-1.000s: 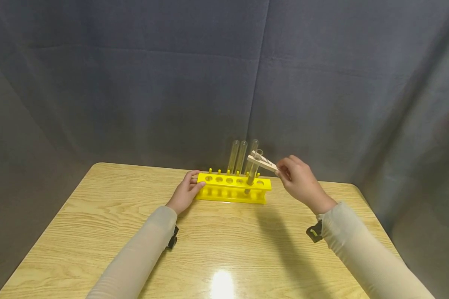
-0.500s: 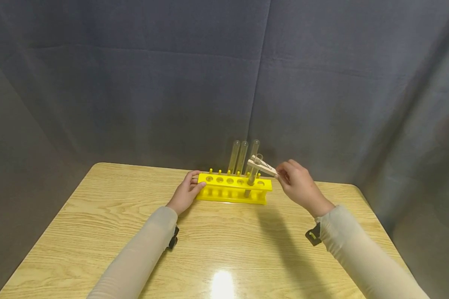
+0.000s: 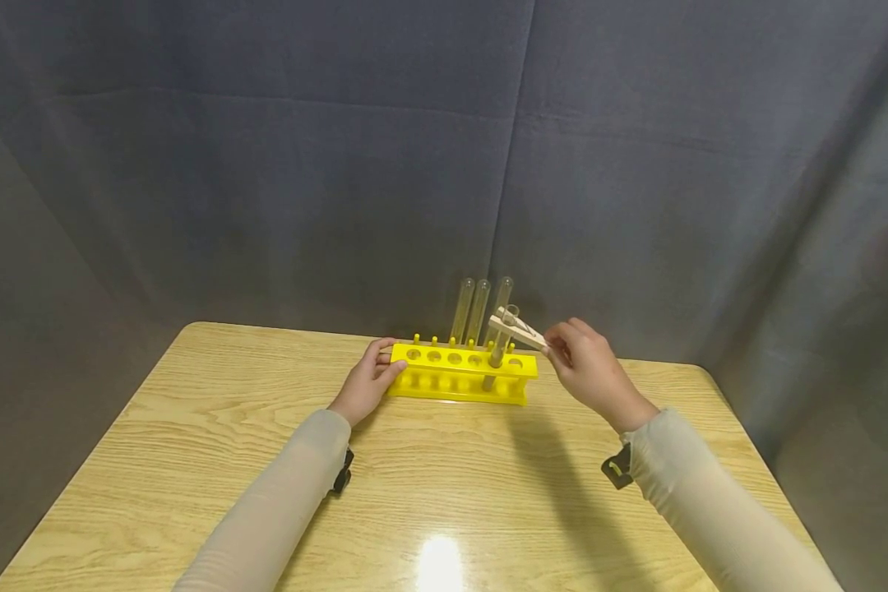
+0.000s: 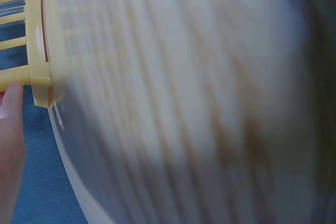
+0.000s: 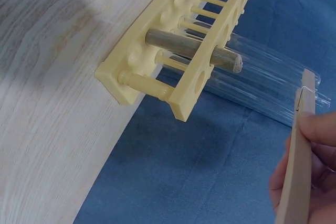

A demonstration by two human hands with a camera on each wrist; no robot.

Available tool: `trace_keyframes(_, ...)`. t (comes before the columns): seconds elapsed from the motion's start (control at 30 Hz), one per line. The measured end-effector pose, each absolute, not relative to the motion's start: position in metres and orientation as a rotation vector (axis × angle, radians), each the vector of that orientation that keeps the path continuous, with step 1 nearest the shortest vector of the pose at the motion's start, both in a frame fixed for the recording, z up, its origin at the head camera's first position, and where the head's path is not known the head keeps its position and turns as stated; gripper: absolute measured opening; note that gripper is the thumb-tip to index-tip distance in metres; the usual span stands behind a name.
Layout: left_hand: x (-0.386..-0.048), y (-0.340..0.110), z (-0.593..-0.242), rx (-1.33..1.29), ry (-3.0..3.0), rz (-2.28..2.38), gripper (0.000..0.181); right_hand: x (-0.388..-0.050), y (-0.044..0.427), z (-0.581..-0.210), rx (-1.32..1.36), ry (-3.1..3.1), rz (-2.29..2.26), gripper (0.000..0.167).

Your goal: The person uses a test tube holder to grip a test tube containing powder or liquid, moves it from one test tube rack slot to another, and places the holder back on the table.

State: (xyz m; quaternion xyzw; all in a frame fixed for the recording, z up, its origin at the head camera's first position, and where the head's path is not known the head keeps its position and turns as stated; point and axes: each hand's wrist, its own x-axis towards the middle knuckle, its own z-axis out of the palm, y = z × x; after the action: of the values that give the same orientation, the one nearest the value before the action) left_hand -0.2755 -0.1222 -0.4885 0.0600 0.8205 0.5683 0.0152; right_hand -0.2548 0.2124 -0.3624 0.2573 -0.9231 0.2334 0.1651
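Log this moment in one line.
left hand: grips yellow rack; right hand: holds wooden clamp; test tube: in rack, clamp around top

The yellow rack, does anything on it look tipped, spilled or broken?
Nothing stands out. The rack stands upright on the table, the tube in the wooden clamp reaches down into the rack, and no spill or break shows.

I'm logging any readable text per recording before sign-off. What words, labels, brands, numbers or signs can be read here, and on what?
None can be read in any view.
Yellow rack: no lettering visible.
Wooden clamp: none visible.
Clamped test tube: none visible.
Black wrist device on the right: a small yellowish patch, too small to tell whether it is lettering.
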Motion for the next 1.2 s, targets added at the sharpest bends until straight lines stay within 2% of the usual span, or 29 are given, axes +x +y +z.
trace_keyframes(1.2, -0.2764, -0.1223, -0.4897, 0.172, 2.543, 1.767, 0.055, -0.2549, 0.2107, -0.362, 0.73, -2.605, 0.67, 0.005)
